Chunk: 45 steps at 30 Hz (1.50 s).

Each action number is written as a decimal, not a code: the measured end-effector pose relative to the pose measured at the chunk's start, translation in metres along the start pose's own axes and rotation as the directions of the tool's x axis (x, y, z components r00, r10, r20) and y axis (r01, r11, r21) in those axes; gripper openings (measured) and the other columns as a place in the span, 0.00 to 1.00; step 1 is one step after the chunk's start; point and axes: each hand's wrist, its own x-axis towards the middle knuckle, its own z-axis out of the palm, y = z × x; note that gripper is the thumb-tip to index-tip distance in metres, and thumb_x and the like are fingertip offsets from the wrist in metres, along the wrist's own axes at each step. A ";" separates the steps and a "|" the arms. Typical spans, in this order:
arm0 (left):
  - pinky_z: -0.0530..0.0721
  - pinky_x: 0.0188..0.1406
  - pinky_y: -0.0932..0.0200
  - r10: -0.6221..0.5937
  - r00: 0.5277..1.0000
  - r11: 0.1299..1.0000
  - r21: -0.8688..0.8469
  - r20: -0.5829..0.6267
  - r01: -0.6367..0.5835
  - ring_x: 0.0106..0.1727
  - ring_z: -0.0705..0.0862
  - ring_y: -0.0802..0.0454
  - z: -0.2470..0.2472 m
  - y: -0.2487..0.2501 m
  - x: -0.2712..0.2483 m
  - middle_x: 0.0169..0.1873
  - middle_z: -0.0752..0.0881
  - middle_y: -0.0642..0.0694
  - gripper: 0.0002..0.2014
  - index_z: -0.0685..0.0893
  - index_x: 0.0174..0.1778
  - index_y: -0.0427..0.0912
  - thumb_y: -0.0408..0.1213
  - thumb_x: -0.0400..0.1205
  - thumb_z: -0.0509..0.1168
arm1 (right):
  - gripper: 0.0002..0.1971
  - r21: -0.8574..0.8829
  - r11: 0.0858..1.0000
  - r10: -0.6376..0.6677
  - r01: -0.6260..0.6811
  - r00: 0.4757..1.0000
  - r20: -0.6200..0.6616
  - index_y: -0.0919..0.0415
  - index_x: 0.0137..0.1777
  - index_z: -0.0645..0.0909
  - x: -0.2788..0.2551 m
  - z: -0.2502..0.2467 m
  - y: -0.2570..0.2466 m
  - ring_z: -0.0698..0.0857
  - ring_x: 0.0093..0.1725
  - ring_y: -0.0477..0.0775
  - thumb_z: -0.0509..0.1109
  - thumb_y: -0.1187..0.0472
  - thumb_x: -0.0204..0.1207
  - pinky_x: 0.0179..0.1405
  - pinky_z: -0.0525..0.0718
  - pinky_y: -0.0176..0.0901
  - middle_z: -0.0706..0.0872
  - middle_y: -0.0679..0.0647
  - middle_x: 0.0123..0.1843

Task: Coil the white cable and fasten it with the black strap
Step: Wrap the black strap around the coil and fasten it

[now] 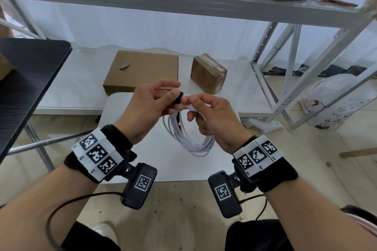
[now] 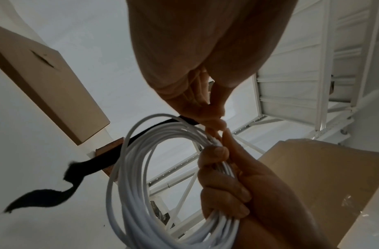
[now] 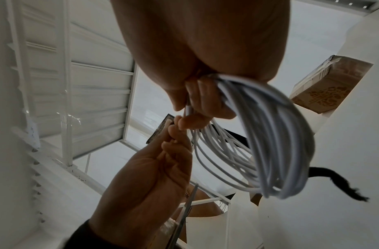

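Note:
The white cable (image 1: 190, 142) is wound into a coil of several loops and hangs in the air between my hands. My right hand (image 1: 193, 106) grips the top of the bundle; in the right wrist view its fingers (image 3: 205, 101) curl round the gathered loops (image 3: 280, 143). My left hand (image 1: 176, 96) pinches one end of the black strap (image 1: 178, 98) right beside the right thumb. In the left wrist view the strap (image 2: 82, 166) runs from that pinch behind the coil (image 2: 139, 185) and trails off loose. Its frayed free end (image 3: 342, 180) dangles past the loops.
A small white table (image 1: 163, 163) lies under the hands. Behind it a low white shelf holds a flat cardboard box (image 1: 140, 71) and a small taped box (image 1: 208, 73). A black tabletop (image 1: 26, 79) is at the left, a white metal rack frame (image 1: 285, 79) at the right.

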 end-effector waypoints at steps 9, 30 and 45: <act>0.78 0.25 0.66 0.047 0.992 0.946 0.323 -0.118 -0.006 0.23 0.81 0.55 0.005 -0.003 -0.003 0.28 0.90 0.44 0.13 0.81 0.45 0.37 0.44 0.85 0.69 | 0.13 0.018 0.999 -0.027 0.027 1.000 -0.013 0.63 0.62 0.83 -0.001 0.003 -0.002 0.62 0.21 0.48 0.65 0.55 0.87 0.21 0.60 0.36 0.84 0.57 0.33; 0.75 0.38 0.70 0.441 0.898 0.611 0.731 0.006 -0.305 0.35 0.79 0.63 0.001 -0.005 -0.010 0.35 0.85 0.54 0.08 0.83 0.44 0.50 0.48 0.79 0.73 | 0.14 0.136 0.991 -0.001 0.013 0.996 -0.090 0.68 0.58 0.80 0.003 0.004 -0.004 0.60 0.21 0.48 0.65 0.55 0.87 0.22 0.55 0.40 0.80 0.57 0.30; 0.89 0.49 0.55 0.215 0.964 0.796 0.543 0.159 -0.267 0.48 0.88 0.54 -0.013 0.003 -0.002 0.47 0.88 0.54 0.22 0.82 0.64 0.53 0.51 0.75 0.75 | 0.12 0.148 0.989 -0.031 0.027 0.999 0.027 0.63 0.49 0.82 -0.001 -0.001 -0.006 0.62 0.20 0.47 0.63 0.56 0.88 0.18 0.58 0.36 0.80 0.57 0.30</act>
